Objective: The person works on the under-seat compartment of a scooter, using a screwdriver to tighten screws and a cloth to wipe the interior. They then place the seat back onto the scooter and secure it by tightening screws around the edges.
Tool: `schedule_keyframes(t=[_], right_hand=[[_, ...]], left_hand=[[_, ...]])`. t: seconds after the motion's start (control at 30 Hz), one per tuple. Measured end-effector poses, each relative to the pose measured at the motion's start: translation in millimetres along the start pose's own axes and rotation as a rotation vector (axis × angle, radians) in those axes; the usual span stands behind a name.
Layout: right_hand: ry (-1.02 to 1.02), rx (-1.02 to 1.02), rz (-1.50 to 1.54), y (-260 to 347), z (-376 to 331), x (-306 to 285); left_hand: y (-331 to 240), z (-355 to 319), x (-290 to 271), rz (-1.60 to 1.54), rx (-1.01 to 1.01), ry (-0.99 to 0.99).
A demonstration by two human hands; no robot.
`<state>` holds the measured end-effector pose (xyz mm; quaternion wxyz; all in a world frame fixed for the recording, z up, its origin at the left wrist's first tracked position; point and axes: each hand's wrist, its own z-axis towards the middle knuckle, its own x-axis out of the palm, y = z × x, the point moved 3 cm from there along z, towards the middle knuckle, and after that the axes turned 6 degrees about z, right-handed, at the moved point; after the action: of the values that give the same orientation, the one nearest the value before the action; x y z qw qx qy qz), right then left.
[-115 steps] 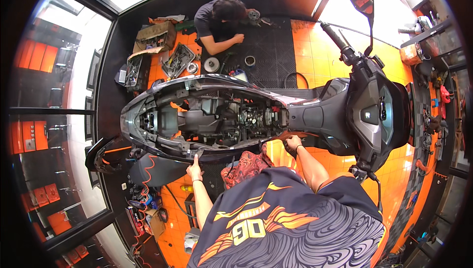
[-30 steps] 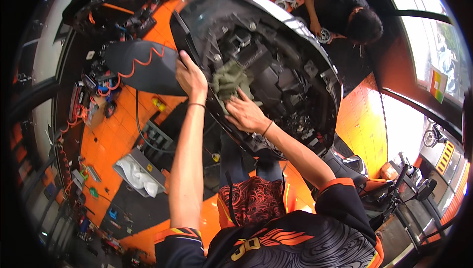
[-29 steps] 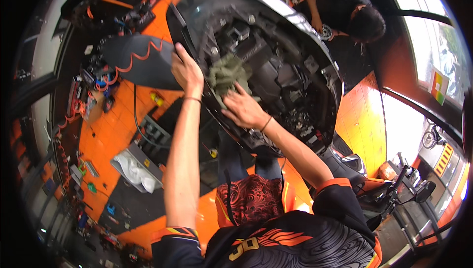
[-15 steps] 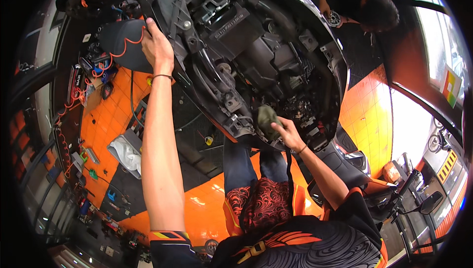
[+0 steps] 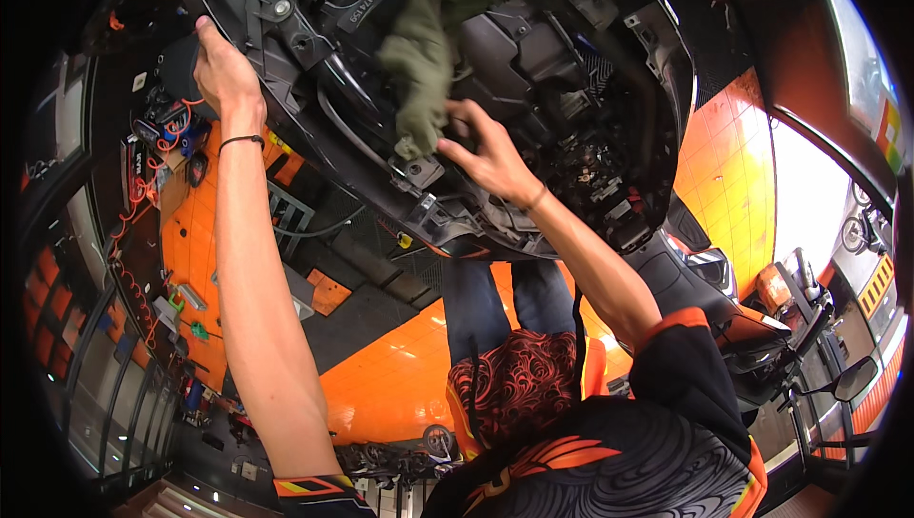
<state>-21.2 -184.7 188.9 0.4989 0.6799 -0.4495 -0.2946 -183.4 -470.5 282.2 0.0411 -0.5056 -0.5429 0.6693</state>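
Nearest: person's own torso in a black-and-orange patterned shirt (image 5: 609,466), legs in dark jeans and a red patterned cloth (image 5: 519,380) at the waist, standing on the orange tiled floor (image 5: 400,375).

Left forearm runs up the left side; left hand (image 5: 224,66) is curled around the outer rim of the scooter body (image 5: 286,89), likely bracing the person while leaning over it. Thin black band on that wrist.

Right hand (image 5: 490,151) reaches into the open frame, fingers spread and loose, fingertips touching the lower end of an olive-green rag (image 5: 419,70). Not a firm clamp; looks like pushing or wiping with the rag against the black plastic parts, though the contact is partly blurred. Rag sits draped inside the stripped scooter, upper middle, over dark housings.

Room: the cavity is crowded, with hoses, brackets and connectors just beside the right hand; the frame's lower rim lies close under the wrist. Free space mostly above the rag.

Farther left: tools and orange cables (image 5: 157,137) on the floor, well apart. Far right: another scooter's mirror (image 5: 852,380).
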Motion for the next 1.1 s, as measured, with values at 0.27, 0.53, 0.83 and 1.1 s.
schedule_keyframes(t=[0.27,0.53,0.83,1.1], right_hand=[[-0.344,0.074,0.313,7.6,69.1,13.8],[-0.559,0.103,0.245,-7.7,42.9,3.2],[-0.055,-0.442,-0.015,107.8,106.0,20.8],[-0.322,-0.262,-0.029,71.7,101.1,47.9]], left_hand=[[0.5,1.7,1.0,-0.017,-0.033,0.006],[-1.8,-0.7,0.5,-0.025,0.017,0.008],[-8.5,-5.9,-1.6,0.088,-0.006,-0.027],[4.2,5.3,-1.7,0.023,-0.007,-0.008]])
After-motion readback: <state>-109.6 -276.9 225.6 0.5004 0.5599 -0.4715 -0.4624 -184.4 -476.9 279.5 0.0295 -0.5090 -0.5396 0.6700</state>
